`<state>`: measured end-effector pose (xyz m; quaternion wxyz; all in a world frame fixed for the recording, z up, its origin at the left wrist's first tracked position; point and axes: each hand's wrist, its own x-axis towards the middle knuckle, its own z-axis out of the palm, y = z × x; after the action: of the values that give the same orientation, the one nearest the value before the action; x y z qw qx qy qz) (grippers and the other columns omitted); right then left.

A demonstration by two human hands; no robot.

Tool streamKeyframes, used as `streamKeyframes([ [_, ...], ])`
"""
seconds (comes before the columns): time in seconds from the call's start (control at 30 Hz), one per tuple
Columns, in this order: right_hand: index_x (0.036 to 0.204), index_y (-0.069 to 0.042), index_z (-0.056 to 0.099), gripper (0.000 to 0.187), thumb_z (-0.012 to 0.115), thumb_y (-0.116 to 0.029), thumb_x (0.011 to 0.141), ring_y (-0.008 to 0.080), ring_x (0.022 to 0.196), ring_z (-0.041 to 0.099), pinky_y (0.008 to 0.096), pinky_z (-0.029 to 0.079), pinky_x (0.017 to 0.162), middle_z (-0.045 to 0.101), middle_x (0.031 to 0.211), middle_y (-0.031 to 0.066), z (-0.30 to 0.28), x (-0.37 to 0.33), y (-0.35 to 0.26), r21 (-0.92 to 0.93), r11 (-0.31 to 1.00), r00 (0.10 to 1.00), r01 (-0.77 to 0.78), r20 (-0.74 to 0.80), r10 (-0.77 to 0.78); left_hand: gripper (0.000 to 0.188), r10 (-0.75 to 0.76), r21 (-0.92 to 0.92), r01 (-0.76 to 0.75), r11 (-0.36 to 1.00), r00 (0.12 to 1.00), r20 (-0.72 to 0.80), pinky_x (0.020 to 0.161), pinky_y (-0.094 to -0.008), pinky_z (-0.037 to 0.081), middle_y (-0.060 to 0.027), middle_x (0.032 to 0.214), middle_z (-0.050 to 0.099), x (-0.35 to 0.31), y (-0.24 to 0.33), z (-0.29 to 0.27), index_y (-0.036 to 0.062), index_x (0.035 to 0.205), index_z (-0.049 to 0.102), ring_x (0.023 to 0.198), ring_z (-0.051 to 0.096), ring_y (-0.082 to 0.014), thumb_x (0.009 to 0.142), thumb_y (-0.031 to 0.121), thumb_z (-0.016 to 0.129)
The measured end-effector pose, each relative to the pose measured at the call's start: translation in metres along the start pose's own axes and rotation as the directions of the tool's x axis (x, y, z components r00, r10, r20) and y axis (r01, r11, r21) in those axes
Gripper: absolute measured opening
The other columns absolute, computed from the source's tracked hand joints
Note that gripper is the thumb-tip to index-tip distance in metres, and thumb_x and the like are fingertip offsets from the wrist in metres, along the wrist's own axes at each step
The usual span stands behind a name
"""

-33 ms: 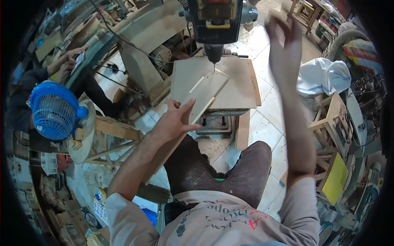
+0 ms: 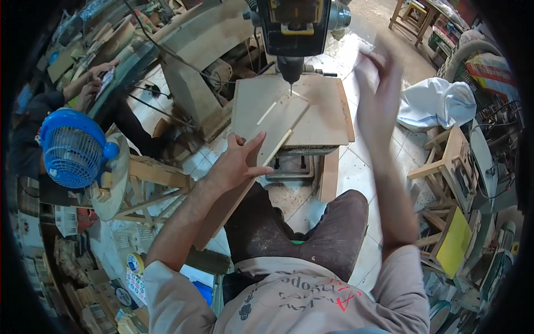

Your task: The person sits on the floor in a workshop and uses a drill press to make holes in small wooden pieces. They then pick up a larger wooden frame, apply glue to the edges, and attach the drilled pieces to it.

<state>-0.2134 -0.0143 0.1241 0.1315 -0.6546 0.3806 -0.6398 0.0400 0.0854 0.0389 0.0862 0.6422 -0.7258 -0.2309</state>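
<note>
A long wooden board (image 2: 221, 216) slants from beside my left leg up onto the flat work table (image 2: 325, 114) of a drill press. My left hand (image 2: 240, 160) grips this board across its width, thumb at the near edge and fingers over the top. Above the board's far end stands the thin drill bit (image 2: 291, 88), held in a dark chuck (image 2: 290, 69). Pale strips or slots show near the bit; I cannot tell which. Raised to the right of the drill press head (image 2: 295, 28), my right hand (image 2: 379, 83) is smeared by motion, its fingers unclear.
A blue fan (image 2: 75, 149) stands on a round wooden stool at the left. Beyond it, another person's hands (image 2: 95, 83) are at a bench. To the right are a white sack (image 2: 436, 103) and wooden frames (image 2: 448, 156). Cables hang at the back left.
My right hand and forearm have shifted a little to the left and down. My left hand stays on the board, which is nearly still.
</note>
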Motion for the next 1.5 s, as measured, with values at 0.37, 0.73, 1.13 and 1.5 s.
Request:
streamKeyframes([
  [0.37, 0.152, -0.011, -0.002, 0.073, 0.048, -0.015, 0.100, 0.0141, 0.094, 0.060, 0.0290, 0.051, 0.079, 0.058, 0.116, 0.0156, 0.014, -0.271, -0.086, 0.227, 0.094, 0.242, -0.969, 0.825, 0.510, 0.049, -0.049, -0.157, 0.026, 0.987, 0.988, -0.144, 0.091, -0.0381, 0.045, -0.0244, 0.107, 0.048, 0.001, 0.021, 0.028, 0.0176, 0.145, 0.041, 0.097, 0.054, -0.0360, 0.099, 0.031, 0.051],
  [0.73, 0.142, -0.002, 0.043, 0.045, 0.050, -0.014, 0.099, 0.0098, 0.101, 0.057, 0.0243, 0.046, 0.087, 0.062, 0.117, 0.0088, -0.060, -0.202, 0.003, 0.064, 0.600, 0.505, -0.797, 0.616, 0.605, 0.034, 0.240, 0.264, -0.126, 0.956, 0.853, -0.464, 0.086, -0.0473, 0.046, -0.0158, 0.114, 0.052, 0.102, -0.005, 0.013, 0.0088, 0.121, 0.060, 0.096, 0.058, -0.0369, 0.092, 0.027, 0.056],
  [1.13, 0.107, -0.001, 0.048, 0.042, 0.066, -0.035, 0.090, 0.0194, 0.070, 0.065, 0.0323, 0.050, 0.061, 0.064, 0.080, 0.0158, -0.078, -0.082, 0.098, -0.453, 0.742, 0.529, -0.494, 0.520, 0.670, 0.034, 0.292, 0.224, -0.214, 0.951, 0.861, -0.417, 0.107, -0.0621, 0.028, -0.0119, 0.139, 0.045, 0.189, -0.032, 0.013, 0.0137, 0.126, 0.051, 0.133, 0.039, -0.0368, 0.096, 0.029, 0.045],
  [1.5, 0.096, 0.001, 0.050, 0.056, 0.075, -0.047, 0.080, 0.0228, 0.074, 0.060, 0.0357, 0.049, 0.066, 0.061, 0.080, 0.0151, -0.062, -0.069, 0.109, -0.506, 0.752, 0.576, -0.422, 0.491, 0.654, 0.031, 0.176, 0.180, -0.091, 0.979, 0.822, -0.541, 0.101, -0.0617, 0.031, -0.0105, 0.120, 0.056, 0.199, -0.041, 0.012, 0.0124, 0.111, 0.057, 0.119, 0.048, -0.0339, 0.091, 0.035, 0.054],
])
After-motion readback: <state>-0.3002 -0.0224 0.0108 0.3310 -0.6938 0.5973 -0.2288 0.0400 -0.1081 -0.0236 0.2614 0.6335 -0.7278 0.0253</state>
